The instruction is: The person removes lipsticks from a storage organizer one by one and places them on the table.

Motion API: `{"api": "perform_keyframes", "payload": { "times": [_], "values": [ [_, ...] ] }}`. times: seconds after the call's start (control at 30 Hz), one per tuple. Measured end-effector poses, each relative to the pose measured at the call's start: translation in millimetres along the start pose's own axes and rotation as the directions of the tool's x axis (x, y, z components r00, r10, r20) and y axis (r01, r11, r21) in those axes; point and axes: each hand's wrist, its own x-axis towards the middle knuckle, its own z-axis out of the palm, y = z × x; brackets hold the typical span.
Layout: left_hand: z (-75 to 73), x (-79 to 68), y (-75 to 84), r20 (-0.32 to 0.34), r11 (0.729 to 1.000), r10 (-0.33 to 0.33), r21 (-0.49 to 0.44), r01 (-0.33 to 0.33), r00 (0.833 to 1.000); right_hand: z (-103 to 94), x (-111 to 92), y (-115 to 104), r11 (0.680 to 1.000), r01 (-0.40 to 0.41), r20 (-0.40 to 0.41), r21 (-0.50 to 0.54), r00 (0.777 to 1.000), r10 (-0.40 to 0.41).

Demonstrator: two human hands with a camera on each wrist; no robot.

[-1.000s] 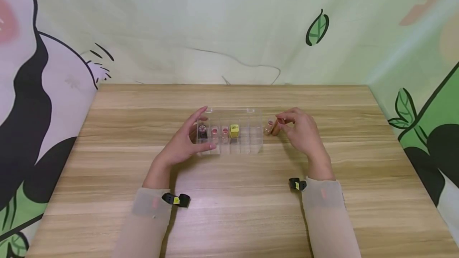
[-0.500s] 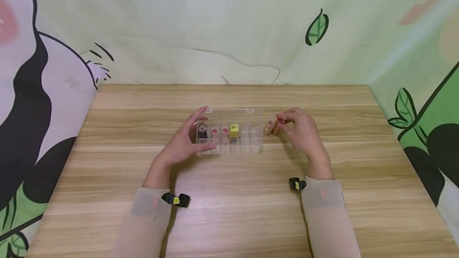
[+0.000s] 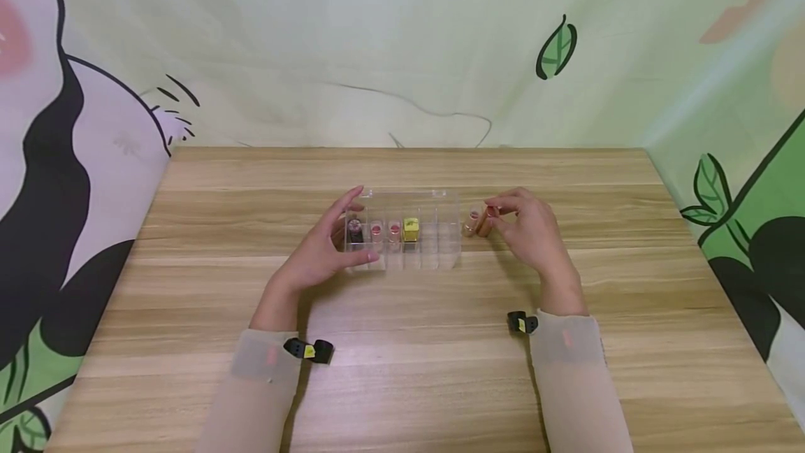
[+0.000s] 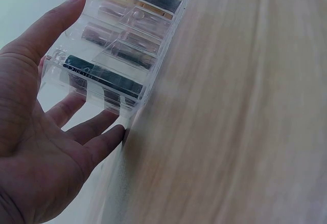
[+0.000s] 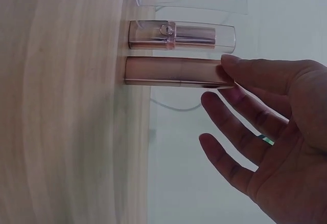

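Note:
A clear plastic lipstick organizer (image 3: 448, 240) stands on the table, and my left hand (image 3: 317, 250) grips its left end, thumb along the front and fingers behind. Its slots hold a dark tube (image 3: 355, 232) at the left, two pink-topped lipsticks (image 3: 394, 231) and a yellow-gold square-topped tube (image 3: 411, 229). Right of the organizer, my right hand (image 3: 531, 229) pinches the top of a rose-gold lipstick (image 5: 163, 71), which stands upright with its base at the table. Close beside it is an upright lipstick with a clear cap (image 5: 196, 36). The slots at the organizer's right end hold nothing.
The wooden table (image 3: 409, 369) reaches back to a printed cloth backdrop (image 3: 283, 54) with panda and leaf drawings. Small black wrist cameras are strapped over both sleeves (image 3: 566, 355).

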Motion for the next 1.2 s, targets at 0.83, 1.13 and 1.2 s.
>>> {"api": "perform_keyframes", "payload": {
  "times": [0.83,1.13,1.2],
  "values": [
    [-0.9,-0.5,1.9,-0.001,1.0,0.017,-0.004,-0.017,1.0,-9.2,-4,-24,0.998,0.061,-0.04,0.013,0.997,-0.061],
    [-0.2,-1.1,4.7,-0.001,1.0,0.016,-0.003,-0.016,1.0,-4.6,-7,-33,0.995,0.102,-0.007,0.008,0.995,-0.102],
    [-0.3,-1.2,4.8,0.0,1.0,0.021,-0.005,-0.021,1.0,-3.4,-7,-35,0.994,0.107,0.001,0.011,0.994,-0.107]
  ]
}}
